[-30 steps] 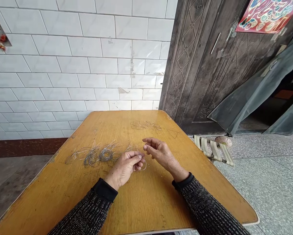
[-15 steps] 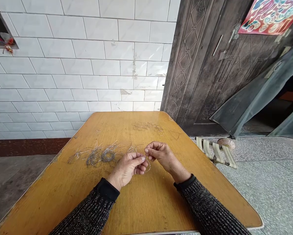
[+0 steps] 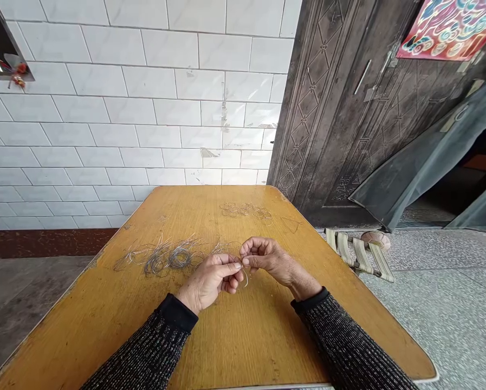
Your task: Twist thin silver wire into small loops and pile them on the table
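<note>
Both hands were up over the table [image 3: 243, 341], fingertips meeting near its middle. Left hand [image 3: 211, 279]: thumb and forefinger pinched on a thin wire [image 3: 246, 279], other fingers curled. Right hand [image 3: 272, 262]: thumb and forefinger pinched on the same wire, right against the left fingertips; exact contact too small to tell. A short curve of the wire hung below the fingers, just right of the left hand.

Grey coils [image 3: 180, 258] lay on the table beyond and left of the left hand, loose ends sticking up. Thin loops [image 3: 245, 209] lay spread near the far edge, past the right hand, well apart from the coils. A bent strand [image 3: 291, 223] sat near the right edge. Tiled wall [image 3: 104, 122] behind, dark door [image 3: 328, 108] to its right, strapped stool [image 3: 360, 253] on the floor right of the table.
</note>
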Tool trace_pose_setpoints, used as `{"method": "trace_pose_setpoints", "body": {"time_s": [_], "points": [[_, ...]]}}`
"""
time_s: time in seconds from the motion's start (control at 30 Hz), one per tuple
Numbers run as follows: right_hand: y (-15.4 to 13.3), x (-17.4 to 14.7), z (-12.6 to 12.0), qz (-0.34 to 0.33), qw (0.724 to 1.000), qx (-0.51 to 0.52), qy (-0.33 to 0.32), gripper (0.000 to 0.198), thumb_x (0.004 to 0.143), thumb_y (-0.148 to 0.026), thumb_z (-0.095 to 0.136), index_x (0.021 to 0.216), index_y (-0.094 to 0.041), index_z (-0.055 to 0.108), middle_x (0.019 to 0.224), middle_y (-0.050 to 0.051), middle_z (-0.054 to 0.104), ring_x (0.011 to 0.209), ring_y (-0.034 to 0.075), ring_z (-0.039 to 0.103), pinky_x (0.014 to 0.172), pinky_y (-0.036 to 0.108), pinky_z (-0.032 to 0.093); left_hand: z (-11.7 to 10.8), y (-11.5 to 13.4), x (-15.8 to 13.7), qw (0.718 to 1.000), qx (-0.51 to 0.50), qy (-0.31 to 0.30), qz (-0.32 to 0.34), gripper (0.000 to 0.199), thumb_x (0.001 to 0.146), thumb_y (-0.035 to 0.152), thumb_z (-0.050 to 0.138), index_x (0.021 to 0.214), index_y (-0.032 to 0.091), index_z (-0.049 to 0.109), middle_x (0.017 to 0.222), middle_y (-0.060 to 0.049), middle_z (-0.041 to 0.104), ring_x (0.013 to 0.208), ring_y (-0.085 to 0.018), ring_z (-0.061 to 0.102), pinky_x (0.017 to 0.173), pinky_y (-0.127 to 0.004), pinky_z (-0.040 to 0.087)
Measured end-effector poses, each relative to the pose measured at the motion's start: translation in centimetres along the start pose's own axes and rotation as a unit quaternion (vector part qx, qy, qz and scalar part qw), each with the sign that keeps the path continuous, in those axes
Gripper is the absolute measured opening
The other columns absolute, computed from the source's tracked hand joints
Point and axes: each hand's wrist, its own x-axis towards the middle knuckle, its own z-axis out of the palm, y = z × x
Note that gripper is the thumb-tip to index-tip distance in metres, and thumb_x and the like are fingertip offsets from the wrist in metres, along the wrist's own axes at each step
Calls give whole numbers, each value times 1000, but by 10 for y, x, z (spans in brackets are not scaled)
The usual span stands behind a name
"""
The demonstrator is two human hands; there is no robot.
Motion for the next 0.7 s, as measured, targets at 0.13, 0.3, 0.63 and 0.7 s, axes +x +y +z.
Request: {"method": "trace_pose_setpoints", "body": {"time_s": [0.13, 0.3, 0.63, 0.7], "points": [[1, 0, 0, 13, 1000, 3, -2, 24, 55, -27, 75, 69, -16, 59, 58, -4, 58, 49, 6, 51, 48, 19, 41, -3, -2, 0, 1000, 4, -18, -10, 20, 67, 28, 66, 76, 12, 60, 61, -1, 59, 46, -6, 51, 45, -19, 38], [3, 1, 0, 25, 1000, 11, 3, 25, 52, -28, 77, 66, -15, 60, 54, -4, 59, 46, 6, 52, 47, 20, 42, -4, -4, 0, 999, -3, -33, -23, 19, 68, 28, 66, 77, 13, 59, 61, 0, 60, 46, -7, 53, 44, -18, 41], [10, 3, 1, 44, 999, 23, 2, 28, 51, -29, 78, 65, -13, 60, 51, -3, 60, 45, 7, 56, 46, 18, 43, -3, -1, -2, 999, 21, -28, -36, 18, 68, 28, 65, 75, 12, 59, 56, 0, 59, 42, -7, 51, 43, -18, 39], [12, 3, 0, 51, 998, 30, 1, 28, 51, -29, 78, 65, -13, 60, 50, -3, 60, 45, 7, 56, 46, 18, 43, -3, 0, -2, 999, 27, -32, -33, 19, 68, 28, 64, 75, 12, 60, 56, 0, 59, 43, -7, 51, 43, -18, 38]]}}
